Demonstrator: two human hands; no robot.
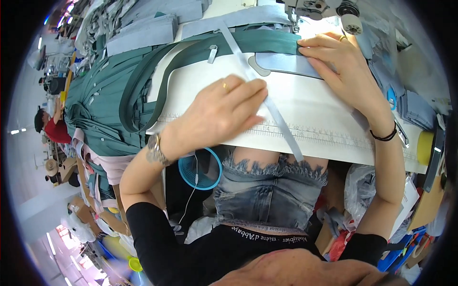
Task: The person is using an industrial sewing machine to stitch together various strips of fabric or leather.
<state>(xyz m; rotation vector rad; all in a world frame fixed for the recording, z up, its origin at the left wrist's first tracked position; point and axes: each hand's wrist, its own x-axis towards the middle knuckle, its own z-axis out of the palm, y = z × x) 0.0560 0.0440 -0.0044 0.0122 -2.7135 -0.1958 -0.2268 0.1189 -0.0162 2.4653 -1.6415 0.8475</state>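
My left hand [217,112] is slightly blurred over the white sewing table, its fingers closed. A narrow pale grey strip [281,124] passes at its fingertips and appears pinched there, slanting from the far cloth down past the table's near edge. On the far right, my right hand [336,64] lies with fingers stretched out. Its fingertips touch the end of a green fabric band [257,42] beside the sewing machine's presser foot [295,23]. Below that band, a smooth grey-blue piece [288,64] reaches under the right hand.
A large heap of green fabric [102,95] hangs over the table's left side. Grey cut pieces [143,35] are stacked at the back left. A blue-handled tool [391,97] and a yellow roll [424,148] lie right. A blue basket [200,169] stands below the table [334,121].
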